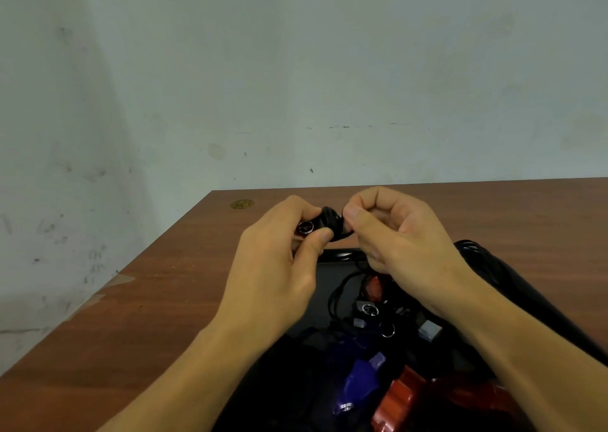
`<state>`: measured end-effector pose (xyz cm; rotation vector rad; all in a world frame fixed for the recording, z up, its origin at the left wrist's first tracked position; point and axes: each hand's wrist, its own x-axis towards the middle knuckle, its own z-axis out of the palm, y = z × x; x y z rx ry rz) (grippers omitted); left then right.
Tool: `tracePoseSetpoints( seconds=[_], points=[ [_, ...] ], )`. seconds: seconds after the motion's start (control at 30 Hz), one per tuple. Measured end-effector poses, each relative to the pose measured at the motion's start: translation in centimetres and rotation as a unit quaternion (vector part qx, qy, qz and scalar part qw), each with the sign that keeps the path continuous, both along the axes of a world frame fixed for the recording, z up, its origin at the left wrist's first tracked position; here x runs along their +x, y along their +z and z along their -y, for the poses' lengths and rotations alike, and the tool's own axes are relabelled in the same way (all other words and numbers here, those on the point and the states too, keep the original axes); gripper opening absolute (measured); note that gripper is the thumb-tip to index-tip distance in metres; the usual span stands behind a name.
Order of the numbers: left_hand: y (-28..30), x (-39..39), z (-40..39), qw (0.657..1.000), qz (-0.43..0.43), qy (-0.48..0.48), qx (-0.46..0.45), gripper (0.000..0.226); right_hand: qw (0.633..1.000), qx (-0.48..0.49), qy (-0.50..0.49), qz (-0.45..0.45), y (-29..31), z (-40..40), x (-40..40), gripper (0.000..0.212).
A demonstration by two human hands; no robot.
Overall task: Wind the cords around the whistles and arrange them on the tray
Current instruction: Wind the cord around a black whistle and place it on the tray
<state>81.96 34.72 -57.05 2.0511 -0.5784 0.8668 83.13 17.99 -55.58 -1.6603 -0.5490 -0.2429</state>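
Note:
My left hand (279,267) grips a black whistle (324,222) with a metal ring, held up above the far edge of the black tray (335,254). Black cord is wound around the whistle's body. My right hand (394,234) pinches the free end of that cord (342,215) right beside the whistle. On the tray below lie several more whistles with loose black cords: a blue whistle (358,375), a red whistle (401,398), a second red whistle (373,287) and a black whistle with a grey mouthpiece (429,329).
The tray sits on a brown wooden table (164,300) against a pale wall. A small brass disc (241,204) is set in the table near its far left corner. The table's left edge runs diagonally, with tape patches (123,280) along it.

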Motion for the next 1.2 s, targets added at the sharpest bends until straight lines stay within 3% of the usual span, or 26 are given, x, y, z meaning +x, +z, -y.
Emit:
tracePoseSetpoints(
  seconds=[0.13,0.27,0.43,0.8,0.97,1.03,1.2],
  points=[
    [0.0,-0.2,0.1,0.999,0.003,-0.017,0.028,0.009,0.993,-0.057,-0.072,0.077,-0.4,0.1,0.6,0.012],
    [0.0,-0.4,0.1,0.989,-0.083,-0.093,-0.075,0.015,0.992,-0.055,-0.065,0.095,-0.5,0.4,0.8,0.010],
    [0.3,-0.4,0.5,0.969,-0.126,-0.156,-0.146,0.015,0.997,-0.015,-0.022,0.072,-0.3,0.6,0.9,0.009],
    [0.5,-0.2,0.2,0.983,-0.092,-0.084,-0.137,0.013,0.989,-0.089,-0.089,0.081,-1.0,-0.1,0.9,0.009],
    [0.5,0.1,0.2,0.987,-0.049,-0.027,-0.148,0.016,0.943,-0.165,-0.201,0.209,-1.0,-0.9,0.6,0.006],
    [0.5,0.1,0.1,0.987,-0.038,-0.016,-0.156,0.017,0.947,-0.158,-0.198,0.196,-1.1,-1.2,0.5,0.008],
    [0.7,0.0,0.1,0.987,-0.051,-0.002,-0.155,0.013,0.992,-0.044,-0.103,0.051,-0.9,-1.2,0.7,0.011]
  ],
)
